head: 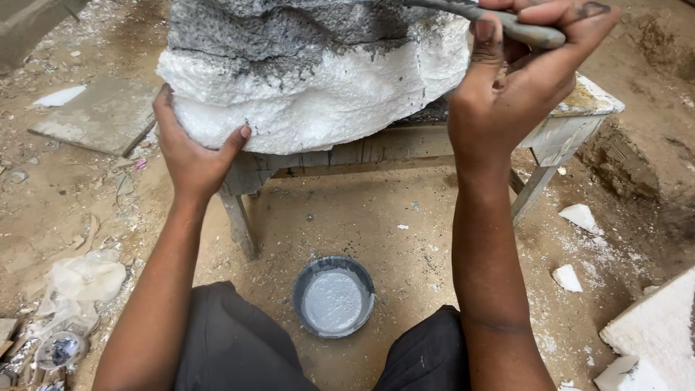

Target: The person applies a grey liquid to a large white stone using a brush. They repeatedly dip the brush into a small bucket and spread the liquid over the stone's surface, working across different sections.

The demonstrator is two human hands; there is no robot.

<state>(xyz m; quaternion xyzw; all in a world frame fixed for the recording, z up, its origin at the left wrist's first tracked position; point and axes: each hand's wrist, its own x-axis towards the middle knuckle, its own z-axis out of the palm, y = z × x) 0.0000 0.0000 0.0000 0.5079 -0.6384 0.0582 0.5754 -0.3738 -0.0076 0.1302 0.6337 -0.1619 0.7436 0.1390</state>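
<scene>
A large white foam block (318, 94), partly coated grey on top, rests on a worn wooden stool (557, 134). My left hand (190, 148) grips the block's lower left edge, thumb on its front face. My right hand (517, 80) is at the block's upper right, shut on a grey-smeared brush handle (507, 25); the brush tip is out of view. A round bowl of grey paint (334, 297) sits on the sandy ground between my knees.
A flat grey slab (105, 116) lies on the ground at left. White foam chunks (579, 216) and a bigger foam piece (655, 333) lie at right. Crumpled plastic (83, 282) and debris sit at lower left.
</scene>
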